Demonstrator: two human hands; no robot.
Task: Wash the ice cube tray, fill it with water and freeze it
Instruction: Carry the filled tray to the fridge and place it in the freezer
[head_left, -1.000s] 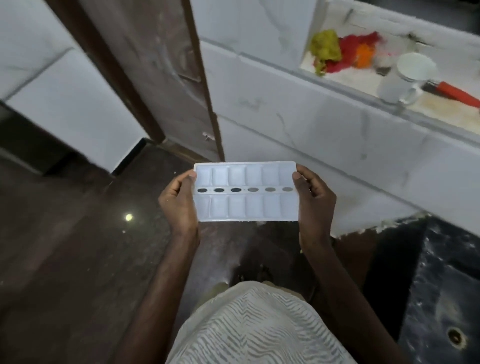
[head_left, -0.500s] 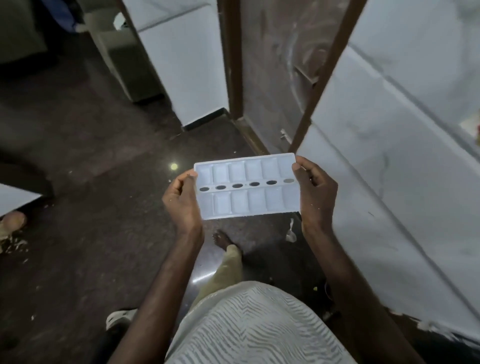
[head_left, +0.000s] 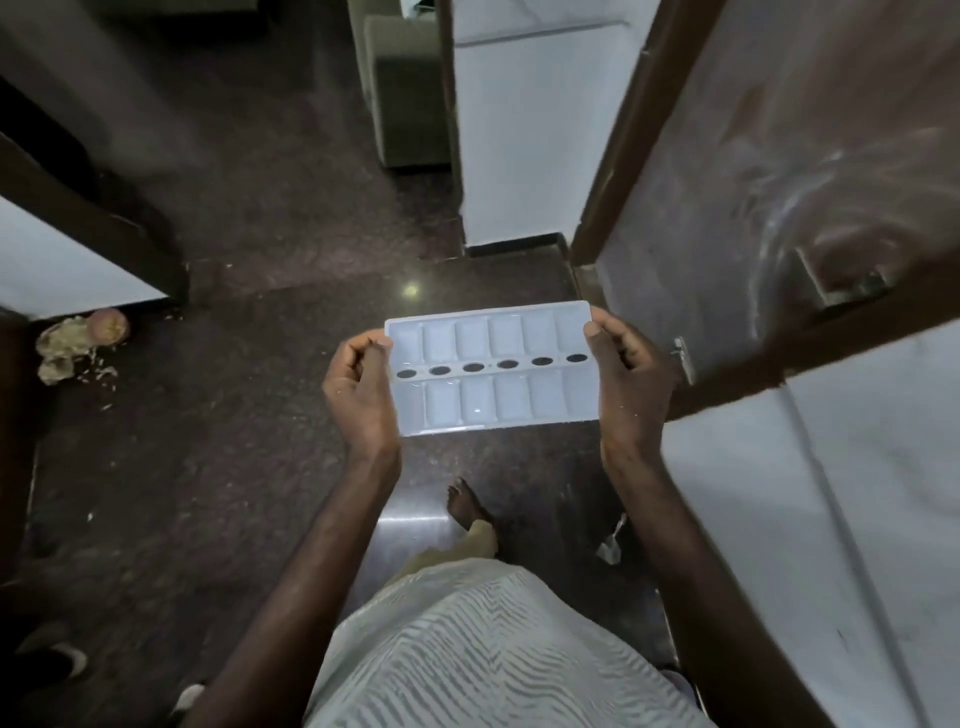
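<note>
I hold a white plastic ice cube tray (head_left: 493, 364) level in front of me, above the dark floor. It has two rows of compartments and a middle strip with several oval holes. Water glints in the compartments. My left hand (head_left: 358, 389) grips the tray's left short edge, thumb on top. My right hand (head_left: 623, 374) grips the right short edge the same way.
A brown door (head_left: 779, 171) stands open on the right, against a white tiled wall (head_left: 831, 519). A doorway onto dark floor (head_left: 291, 208) lies ahead, with a white wall pillar (head_left: 519, 130) behind it. Food scraps (head_left: 78, 343) lie on the floor at left. My bare foot (head_left: 465, 506) steps forward.
The view has swung left, away from the counter and sink toward the doorway. I have stepped forward, with both hands still holding the tray level.
</note>
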